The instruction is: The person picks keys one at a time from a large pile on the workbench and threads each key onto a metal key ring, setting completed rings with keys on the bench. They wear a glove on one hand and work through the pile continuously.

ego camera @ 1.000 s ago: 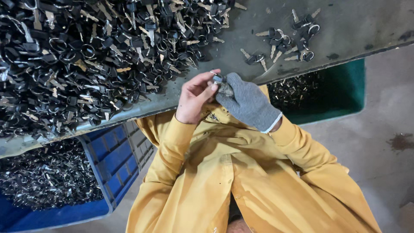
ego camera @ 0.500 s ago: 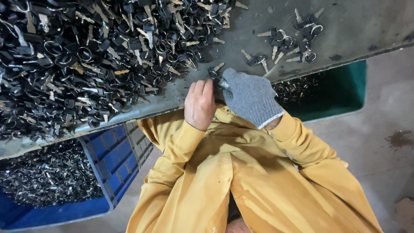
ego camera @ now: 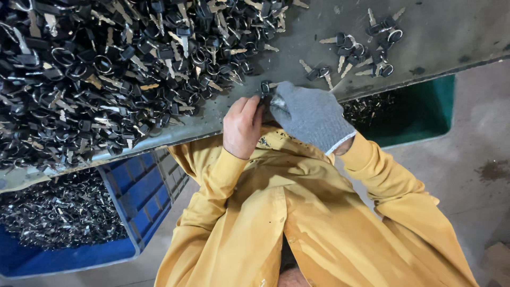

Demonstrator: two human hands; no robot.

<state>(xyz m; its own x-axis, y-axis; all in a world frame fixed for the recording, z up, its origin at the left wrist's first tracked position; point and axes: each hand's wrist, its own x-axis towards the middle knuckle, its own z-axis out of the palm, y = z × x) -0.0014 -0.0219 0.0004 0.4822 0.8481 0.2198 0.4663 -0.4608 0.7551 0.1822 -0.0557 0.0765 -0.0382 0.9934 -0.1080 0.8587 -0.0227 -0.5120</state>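
Black-headed metal key on a ring (ego camera: pixel 265 88) sits pinched between bare left hand (ego camera: pixel 241 127) and grey-gloved right hand (ego camera: pixel 308 114) at the grey tabletop (ego camera: pixel 435 37) edge.

Small black-headed metal key (ego camera: pixel 265 87) mostly hidden between bare left hand (ego camera: pixel 241 126) and grey knitted-gloved right hand (ego camera: pixel 309 114), heap of black-headed keys (ego camera: pixel 106 69) cut off at left edge, blue plastic crate (ego camera: pixel 139 197) partly under grey metal table (ego camera: pixel 441 37).

blue crate (ego camera: pixel 139 197) holding metal rings under grey table (ego camera: pixel 446 32); green bin (ego camera: pixel 419 111) right; stained concrete floor (ego camera: pixel 478 159).
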